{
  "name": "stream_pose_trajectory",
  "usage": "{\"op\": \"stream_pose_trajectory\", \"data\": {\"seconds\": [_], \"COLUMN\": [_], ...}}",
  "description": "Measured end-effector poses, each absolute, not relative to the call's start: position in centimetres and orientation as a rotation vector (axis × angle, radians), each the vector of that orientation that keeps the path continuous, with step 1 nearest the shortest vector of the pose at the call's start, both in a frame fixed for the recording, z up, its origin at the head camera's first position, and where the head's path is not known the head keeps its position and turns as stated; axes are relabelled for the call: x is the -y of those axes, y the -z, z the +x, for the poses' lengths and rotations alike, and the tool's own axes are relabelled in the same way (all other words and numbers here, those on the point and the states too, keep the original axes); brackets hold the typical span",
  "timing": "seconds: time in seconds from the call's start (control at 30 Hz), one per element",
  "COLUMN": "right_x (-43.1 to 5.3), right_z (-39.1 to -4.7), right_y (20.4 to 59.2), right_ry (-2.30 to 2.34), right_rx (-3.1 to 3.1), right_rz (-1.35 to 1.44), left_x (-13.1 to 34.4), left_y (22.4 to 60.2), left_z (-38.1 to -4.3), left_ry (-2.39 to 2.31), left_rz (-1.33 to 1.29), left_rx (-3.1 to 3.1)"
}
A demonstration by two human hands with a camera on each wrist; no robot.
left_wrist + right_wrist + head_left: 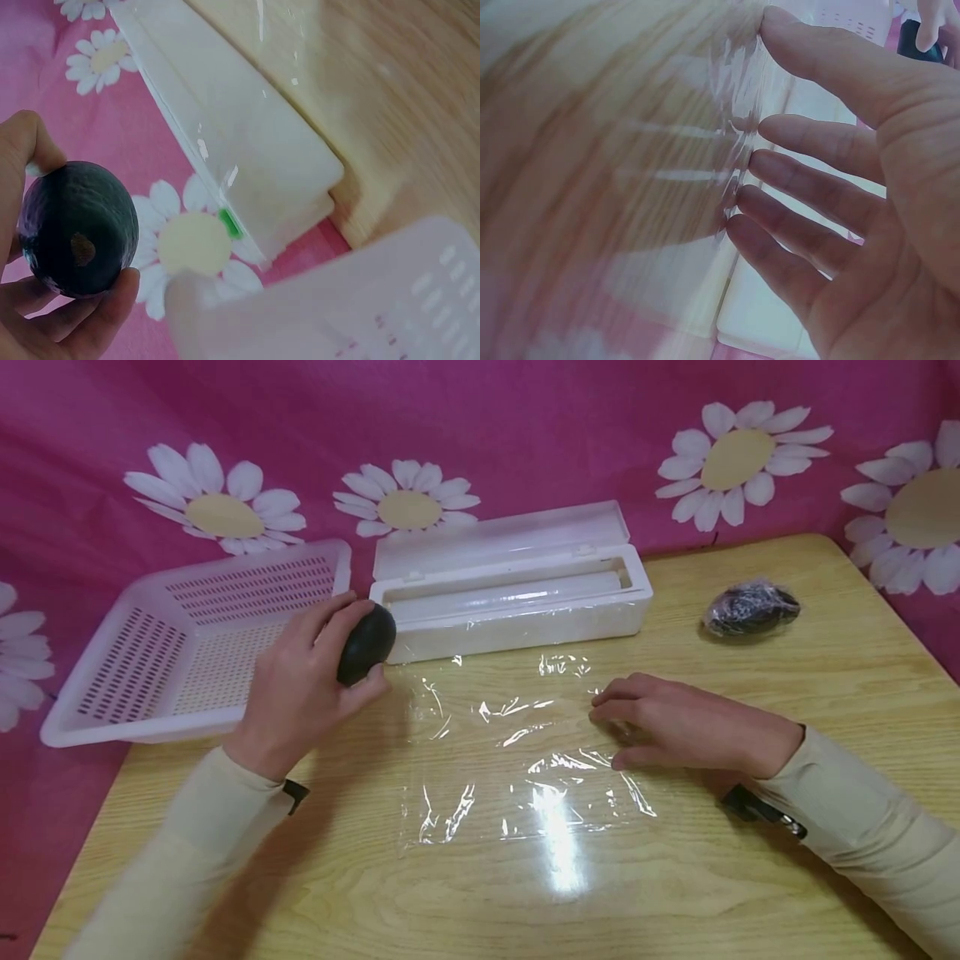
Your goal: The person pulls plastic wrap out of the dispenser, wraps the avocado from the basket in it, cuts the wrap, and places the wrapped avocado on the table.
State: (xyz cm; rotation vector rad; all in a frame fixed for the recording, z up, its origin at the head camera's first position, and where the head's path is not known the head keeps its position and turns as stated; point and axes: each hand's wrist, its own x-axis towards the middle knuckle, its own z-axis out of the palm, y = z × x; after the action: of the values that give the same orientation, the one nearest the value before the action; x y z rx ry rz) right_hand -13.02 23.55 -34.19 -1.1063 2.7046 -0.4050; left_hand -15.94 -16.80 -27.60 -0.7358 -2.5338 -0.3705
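My left hand (303, 681) grips a dark avocado (367, 643) between fingers and thumb, at the near right corner of the white basket. In the left wrist view the stem scar shows on the avocado (81, 225). A sheet of clear plastic wrap (487, 752) lies spread over the table, with wrinkles and glints. At its right edge, my right hand (690, 722) rests with fingertips on the film. Seen from the right wrist, its fingers (810, 180) are spread and fairly straight, the tips right at the crinkled wrap (735, 112).
A white wrap box (517, 631) with raised lid stands at the back, a roll (510, 597) inside. On the left sits a white perforated basket (187, 721). Another avocado (752, 608), wrapped in film, lies at the back right. Behind hangs a pink flowered cloth (525, 435).
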Motion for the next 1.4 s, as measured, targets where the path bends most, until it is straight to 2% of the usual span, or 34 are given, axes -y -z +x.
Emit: {"op": "stream_pose_trajectory", "data": {"seconds": [0.8,1.4], "right_x": [-23.6,-23.6], "right_z": [-13.1,-13.0], "right_y": [34.1,34.1], "right_ry": [0.432,0.413], "right_rx": [-2.688,-2.697], "right_rz": [-1.123,-1.062], "left_x": [12.0,9.5], "left_y": [30.1,33.1], "left_z": [-13.3,-12.7], "left_ry": [0.519,0.608], "left_rz": [-1.166,-1.428], "left_rx": [2.575,2.654]}}
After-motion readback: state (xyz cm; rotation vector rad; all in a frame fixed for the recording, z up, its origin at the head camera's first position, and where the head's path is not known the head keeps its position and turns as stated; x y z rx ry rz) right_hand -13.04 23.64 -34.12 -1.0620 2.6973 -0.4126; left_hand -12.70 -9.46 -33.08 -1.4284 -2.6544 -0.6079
